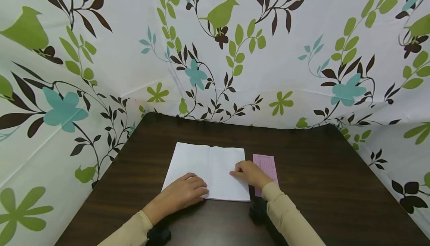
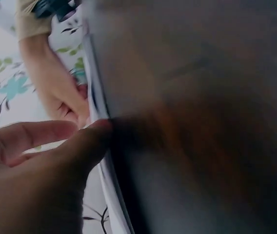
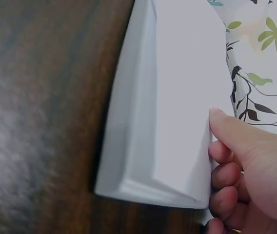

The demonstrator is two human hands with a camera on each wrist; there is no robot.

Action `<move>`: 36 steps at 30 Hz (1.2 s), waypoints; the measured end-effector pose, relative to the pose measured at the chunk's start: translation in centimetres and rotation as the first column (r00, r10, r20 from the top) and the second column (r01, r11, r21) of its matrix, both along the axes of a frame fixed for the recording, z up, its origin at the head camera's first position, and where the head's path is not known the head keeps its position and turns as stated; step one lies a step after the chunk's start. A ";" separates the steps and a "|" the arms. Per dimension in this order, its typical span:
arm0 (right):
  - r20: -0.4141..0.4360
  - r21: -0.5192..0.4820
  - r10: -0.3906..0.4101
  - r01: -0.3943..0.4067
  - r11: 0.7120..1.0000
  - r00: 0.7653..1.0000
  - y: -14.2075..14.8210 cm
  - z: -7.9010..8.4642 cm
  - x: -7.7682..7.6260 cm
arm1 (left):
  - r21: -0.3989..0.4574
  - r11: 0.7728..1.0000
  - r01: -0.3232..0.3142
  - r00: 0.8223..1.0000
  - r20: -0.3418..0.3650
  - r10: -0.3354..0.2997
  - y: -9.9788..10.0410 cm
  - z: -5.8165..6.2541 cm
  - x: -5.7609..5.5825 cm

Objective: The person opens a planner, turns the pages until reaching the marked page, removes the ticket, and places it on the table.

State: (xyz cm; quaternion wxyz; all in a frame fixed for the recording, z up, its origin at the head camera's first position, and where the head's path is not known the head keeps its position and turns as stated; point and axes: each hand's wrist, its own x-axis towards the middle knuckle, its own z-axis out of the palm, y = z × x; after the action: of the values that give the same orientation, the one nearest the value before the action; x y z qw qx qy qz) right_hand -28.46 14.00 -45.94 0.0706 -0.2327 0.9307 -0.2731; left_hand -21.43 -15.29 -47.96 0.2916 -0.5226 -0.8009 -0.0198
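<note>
A lined notebook (image 1: 191, 160) lies open on the dark wooden table. My left hand (image 1: 186, 193) rests on the lower part of its left page, fingers near the centre fold. In the left wrist view that hand's thumb (image 2: 92, 141) touches the notebook's near edge. Over the right page, my right hand (image 1: 250, 173) has curled fingers. The right wrist view shows the right thumb (image 3: 231, 129) against the edge of a lifted white page (image 3: 185, 97), with the other fingers bent behind it. Some of that page's edge is hidden by the hand.
A pink printed slip (image 1: 265, 165) lies right of the notebook, partly under the right forearm. Dark wrist devices (image 1: 258, 211) sit below both wrists. A patterned cloth (image 1: 215, 52) hangs behind and beside the table (image 1: 319, 171).
</note>
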 end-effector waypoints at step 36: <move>0.168 -0.176 -0.023 0.053 0.983 0.986 1.5 -0.4 0.2 | 0.519 0.740 -0.428 0.891 0.380 0.248 2.7 1.9 0.5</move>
State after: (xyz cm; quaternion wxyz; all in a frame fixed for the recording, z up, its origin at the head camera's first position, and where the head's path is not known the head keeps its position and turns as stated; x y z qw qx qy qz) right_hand -28.21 15.48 -46.34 0.1208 -0.1967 0.8975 -0.3757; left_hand -20.95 -12.64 -46.11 0.3186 -0.2414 -0.8699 -0.2888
